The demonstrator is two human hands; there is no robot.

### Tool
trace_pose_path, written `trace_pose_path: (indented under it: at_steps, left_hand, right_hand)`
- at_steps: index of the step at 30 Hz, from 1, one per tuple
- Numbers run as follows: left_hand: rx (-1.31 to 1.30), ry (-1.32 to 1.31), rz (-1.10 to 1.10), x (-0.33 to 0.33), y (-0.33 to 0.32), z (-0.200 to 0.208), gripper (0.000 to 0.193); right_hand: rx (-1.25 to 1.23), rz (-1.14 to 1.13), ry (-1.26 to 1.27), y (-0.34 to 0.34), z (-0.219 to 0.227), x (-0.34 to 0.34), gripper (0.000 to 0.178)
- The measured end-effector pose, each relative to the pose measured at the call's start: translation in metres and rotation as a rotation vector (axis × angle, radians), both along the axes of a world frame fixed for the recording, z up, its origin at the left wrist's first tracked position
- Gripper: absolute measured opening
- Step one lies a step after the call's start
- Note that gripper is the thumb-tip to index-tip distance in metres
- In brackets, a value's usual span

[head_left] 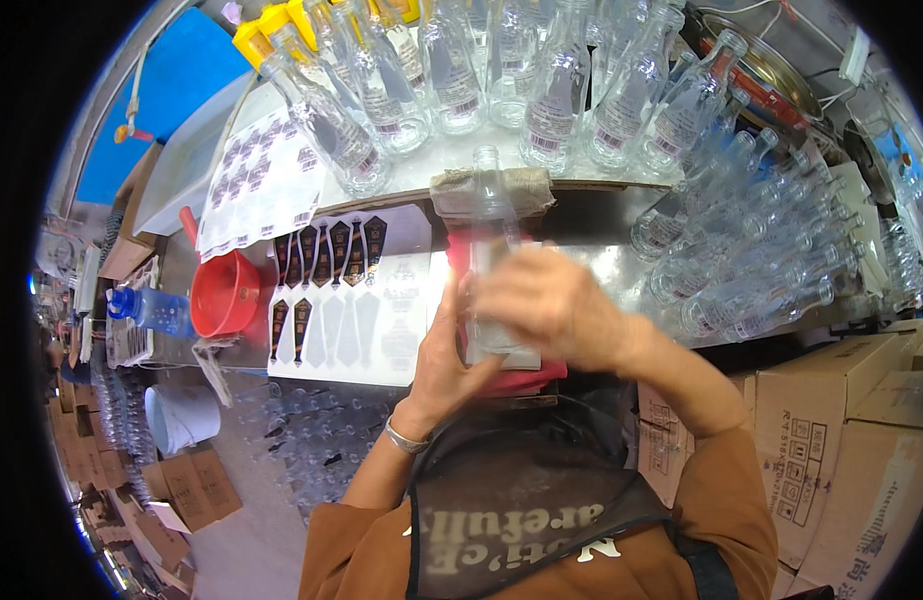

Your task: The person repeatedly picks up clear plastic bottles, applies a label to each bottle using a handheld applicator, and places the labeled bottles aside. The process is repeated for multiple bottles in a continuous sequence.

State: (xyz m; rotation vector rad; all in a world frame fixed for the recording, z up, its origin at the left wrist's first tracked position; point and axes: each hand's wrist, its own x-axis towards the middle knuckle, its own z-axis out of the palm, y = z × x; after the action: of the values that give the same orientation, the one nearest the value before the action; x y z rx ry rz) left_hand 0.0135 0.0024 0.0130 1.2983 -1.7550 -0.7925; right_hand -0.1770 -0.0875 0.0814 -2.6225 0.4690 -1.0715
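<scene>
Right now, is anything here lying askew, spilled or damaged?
Nothing looks spilled or broken. The left hand and right hand hold a clear glass bottle lying on its side. The one loose-looking thing is a label sheet, which droops over the edge of the white shelf.

Single view: head-worn fisheye camera, left unit of side-by-side pair. Looks steeply down and forward over wearer's chest onto workbench (401, 350). Close range: left hand (443, 365) and right hand (551, 305) fill frame centre. Forearms enter from lower edge. Picture upright, unmirrored. Straight edges bend toward rim; black vignette in corners. No second view to overlap.
</scene>
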Motion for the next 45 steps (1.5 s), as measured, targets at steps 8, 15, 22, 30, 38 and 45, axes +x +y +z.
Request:
trace_pose_path:
  at_steps: [8, 15, 22, 30, 38, 45]
  left_hand:
    - [0.038, 0.042, 0.012, -0.004, 0.001, 0.006, 0.115]
    - [-0.133, -0.148, 0.05, -0.011, 0.004, 0.007, 0.117]
    - [0.197, 0.646, -0.117, -0.023, -0.005, 0.012, 0.112]
    - [-0.119, -0.041, 0.058, -0.012, 0.007, -0.005, 0.091]
    - [-0.377, -0.263, 0.269, 0.089, -0.038, 0.011, 0.078]
    - [-0.27, -0.779, 0.442, 0.201, -0.163, 0.024, 0.057]
  right_hand:
    - [0.25, -0.291, -0.199, -0.05, -0.003, -0.017, 0.026]
    - [0.719, 0.001, -0.032, 0.056, -0.003, -0.052, 0.024]
    - [1.499, -0.131, -0.328, 0.028, -0.063, -0.05, 0.058]
    - [0.795, -0.457, 0.042, 0.066, -0.013, -0.03, 0.036]
    - [0.767, -0.612, 0.02, 0.062, -0.032, -0.05, 0.036]
    - [0.697, -0.621, -0.046, 0.049, -0.027, -0.038, 0.03]
